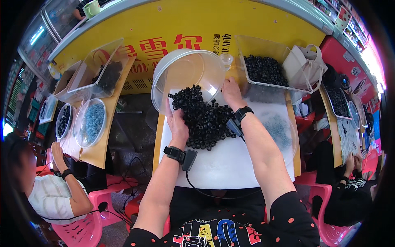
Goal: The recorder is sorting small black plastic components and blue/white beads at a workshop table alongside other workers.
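Note:
A heap of small black ring-like pieces [205, 123] lies on the white tabletop sheet [214, 173] in front of me. Beyond it, a clear round plastic tub [161, 78] is tipped, its mouth toward the heap, and some pieces lie at that mouth. My left hand [177, 126] rests against the heap's left side, fingers stretched and thumb apart. On the other side, my right hand [233, 94] has its fingers curled at the tub's right edge, partly hidden. Each wrist wears a black strap device.
Right of the sheet, a clear round container [279, 131] holds thin bluish pieces. A clear bin [265, 72] of black pieces and a white bag [302, 61] stand behind it. A small clear cup [226, 61] is beyond the tub. People sit at tables on both sides.

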`<state>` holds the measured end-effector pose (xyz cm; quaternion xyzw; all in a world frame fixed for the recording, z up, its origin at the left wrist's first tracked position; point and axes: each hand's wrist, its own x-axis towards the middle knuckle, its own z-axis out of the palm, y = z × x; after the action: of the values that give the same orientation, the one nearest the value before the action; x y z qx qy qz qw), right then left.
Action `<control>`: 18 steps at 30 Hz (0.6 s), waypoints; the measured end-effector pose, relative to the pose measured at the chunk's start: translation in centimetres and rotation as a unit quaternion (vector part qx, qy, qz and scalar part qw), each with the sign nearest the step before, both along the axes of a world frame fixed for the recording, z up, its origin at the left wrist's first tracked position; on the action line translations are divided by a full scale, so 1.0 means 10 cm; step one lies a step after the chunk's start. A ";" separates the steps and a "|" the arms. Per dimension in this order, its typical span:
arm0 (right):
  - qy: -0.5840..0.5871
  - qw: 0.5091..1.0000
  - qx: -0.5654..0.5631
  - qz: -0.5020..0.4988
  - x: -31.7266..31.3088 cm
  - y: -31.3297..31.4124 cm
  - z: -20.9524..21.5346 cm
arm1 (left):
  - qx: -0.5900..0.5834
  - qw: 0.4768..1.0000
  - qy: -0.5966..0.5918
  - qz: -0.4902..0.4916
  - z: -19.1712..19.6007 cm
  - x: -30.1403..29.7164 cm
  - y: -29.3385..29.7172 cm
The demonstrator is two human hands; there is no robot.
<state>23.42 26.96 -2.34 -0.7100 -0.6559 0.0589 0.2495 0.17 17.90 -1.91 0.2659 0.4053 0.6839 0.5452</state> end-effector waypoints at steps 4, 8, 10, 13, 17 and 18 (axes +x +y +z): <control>0.120 0.992 0.037 -0.031 0.21 0.18 -0.32 | -0.018 1.000 0.002 -0.005 0.02 0.07 0.01; 0.163 0.985 0.059 0.021 0.19 0.06 -0.21 | -0.020 1.000 0.014 -0.001 0.02 0.02 -0.02; 0.193 0.979 0.037 0.060 0.15 -0.03 -0.07 | -0.015 1.000 0.013 0.003 0.01 0.01 0.00; 0.174 0.977 0.027 0.123 0.10 -0.25 0.02 | -0.004 1.000 0.014 -0.004 0.02 0.02 -0.02; 0.173 0.954 0.061 0.237 0.17 -0.42 0.03 | 0.001 1.000 -0.003 -0.012 0.01 0.05 0.00; 0.187 0.940 0.061 0.277 0.13 -0.47 0.09 | -0.002 1.000 -0.017 -0.008 0.03 0.05 -0.01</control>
<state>24.75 22.25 -1.48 -0.4594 -0.7707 0.2171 0.3846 0.67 17.84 -1.61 0.2563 0.3950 0.6832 0.5581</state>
